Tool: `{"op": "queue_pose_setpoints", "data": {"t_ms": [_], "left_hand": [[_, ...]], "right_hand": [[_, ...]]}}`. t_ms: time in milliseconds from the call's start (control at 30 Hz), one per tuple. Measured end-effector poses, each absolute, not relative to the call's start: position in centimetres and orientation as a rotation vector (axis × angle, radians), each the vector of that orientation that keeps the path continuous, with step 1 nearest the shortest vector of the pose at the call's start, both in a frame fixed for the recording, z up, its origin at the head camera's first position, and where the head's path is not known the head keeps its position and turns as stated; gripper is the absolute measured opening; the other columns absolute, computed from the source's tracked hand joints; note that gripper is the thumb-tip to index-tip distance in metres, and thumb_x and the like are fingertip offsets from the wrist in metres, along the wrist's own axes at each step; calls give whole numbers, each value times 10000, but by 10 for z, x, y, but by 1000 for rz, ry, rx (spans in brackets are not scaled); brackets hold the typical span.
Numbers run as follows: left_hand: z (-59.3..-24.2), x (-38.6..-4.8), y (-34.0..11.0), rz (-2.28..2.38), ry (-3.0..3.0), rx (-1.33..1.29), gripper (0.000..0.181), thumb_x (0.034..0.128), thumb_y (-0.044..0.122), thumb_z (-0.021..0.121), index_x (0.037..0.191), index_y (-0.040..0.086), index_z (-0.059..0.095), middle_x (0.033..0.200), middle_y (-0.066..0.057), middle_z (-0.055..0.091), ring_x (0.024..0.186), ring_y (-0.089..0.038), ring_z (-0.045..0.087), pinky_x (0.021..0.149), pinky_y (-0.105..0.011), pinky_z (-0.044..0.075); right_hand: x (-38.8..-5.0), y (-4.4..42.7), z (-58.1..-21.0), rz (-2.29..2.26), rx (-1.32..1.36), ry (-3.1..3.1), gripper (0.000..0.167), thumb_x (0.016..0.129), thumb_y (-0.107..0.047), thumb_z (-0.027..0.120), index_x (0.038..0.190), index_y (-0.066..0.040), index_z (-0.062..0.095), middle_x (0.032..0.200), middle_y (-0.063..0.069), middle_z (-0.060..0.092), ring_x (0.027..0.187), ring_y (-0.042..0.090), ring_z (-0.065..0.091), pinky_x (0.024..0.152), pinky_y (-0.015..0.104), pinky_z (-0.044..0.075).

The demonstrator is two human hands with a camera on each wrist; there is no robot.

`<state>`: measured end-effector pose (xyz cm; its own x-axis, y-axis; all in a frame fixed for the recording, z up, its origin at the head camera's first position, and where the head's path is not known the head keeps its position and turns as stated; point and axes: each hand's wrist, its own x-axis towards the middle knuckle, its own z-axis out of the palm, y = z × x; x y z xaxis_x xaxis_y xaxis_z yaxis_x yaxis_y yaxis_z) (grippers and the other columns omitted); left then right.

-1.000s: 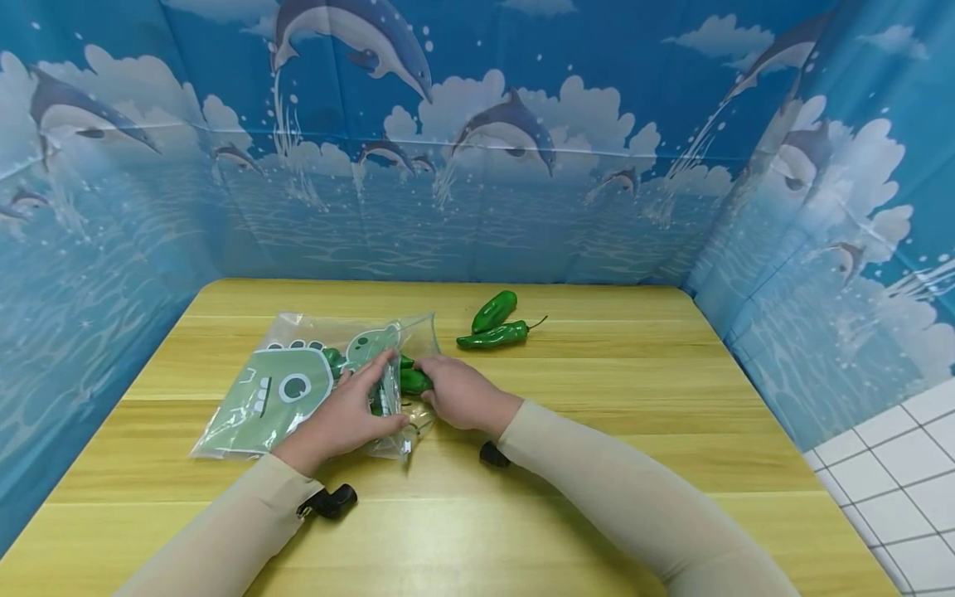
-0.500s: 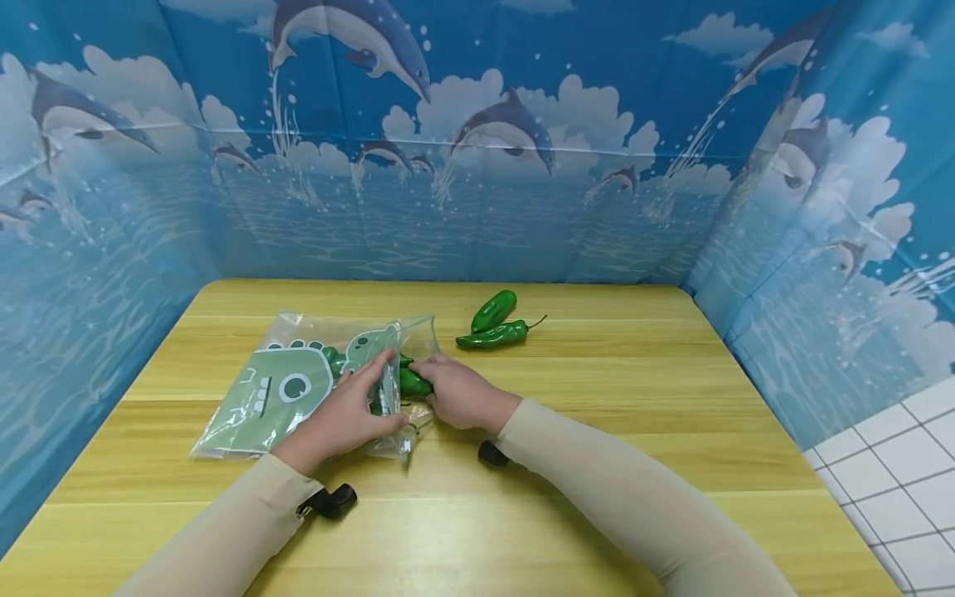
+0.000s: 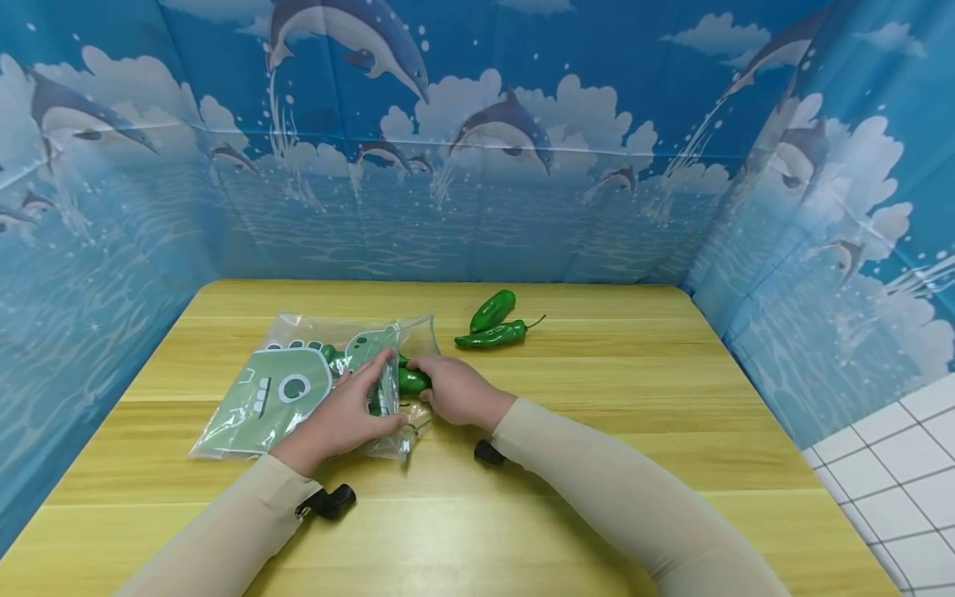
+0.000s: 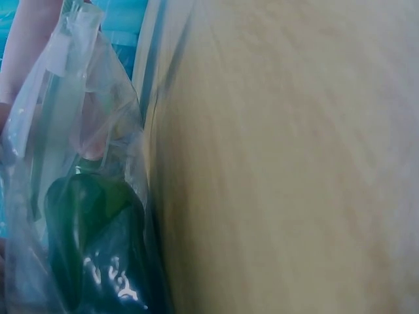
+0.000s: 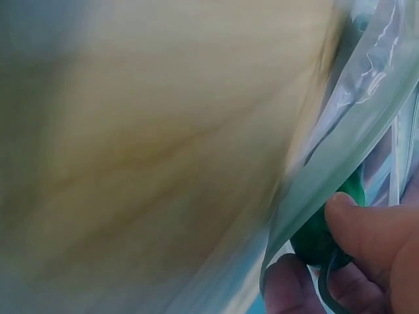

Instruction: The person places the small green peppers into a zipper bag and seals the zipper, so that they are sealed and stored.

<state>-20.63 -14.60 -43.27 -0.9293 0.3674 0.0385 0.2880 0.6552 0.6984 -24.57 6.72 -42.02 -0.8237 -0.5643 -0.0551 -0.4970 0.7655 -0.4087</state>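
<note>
A clear zip bag with a green cartoon print lies on the left half of the table, its mouth facing right. My left hand grips the bag at its mouth, thumb and fingers apart along the edge. At the opening, my right hand pinches a green pepper near its stem; in the right wrist view the pepper sits between thumb and fingers, partly behind the bag's edge. Through the plastic, the left wrist view shows a glossy green pepper. Other green peppers inside are partly hidden by the left hand.
Two more green peppers, one plump and one slim with a long stem, lie beyond the right hand. The wooden table ends at a dolphin-print curtain behind and at both sides.
My right hand has edged slightly left with the pepper, toward the bag's mouth. The left hand and the bag stay where they were.
</note>
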Motion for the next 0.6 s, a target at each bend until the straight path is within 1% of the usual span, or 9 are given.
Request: {"op": "queue_pose_setpoints", "data": {"t_ms": [133,333,433,600], "left_hand": [[-432,-206,-146,1136,2759,548,1065,886,376,820,1704,143,180,1744,-99,274,1609,-396,236,1307,-667,17],[-432,-207,-145,1147,2753,536,1070,878,374,824,1705,154,181,1744,-92,274,1616,-390,221,1312,-657,21],[-432,-207,-146,1149,2749,532,1071,878,376,825,1706,160,180,1746,-90,268,1617,-389,218,1314,-654,20],[-433,-206,-146,1146,2748,514,1077,876,394,825,1708,184,175,1752,-88,249,1615,-414,202,1306,-669,32]], "right_hand": [[-246,69,-420,-585,-812,2786,503,1036,-155,670,1517,-92,534,1452,94,645,1297,228,641,1117,379,529],[-246,72,-419,-639,-756,2799,416,1015,-152,704,1413,-87,597,1314,100,660,1184,199,633,1047,363,552],[-247,72,-419,-642,-763,2806,386,1018,-150,700,1387,-79,615,1303,90,665,1182,195,626,1047,361,548],[-247,69,-419,-627,-786,2808,381,1034,-162,678,1395,-59,618,1320,95,673,1193,200,642,1050,358,553]]}}
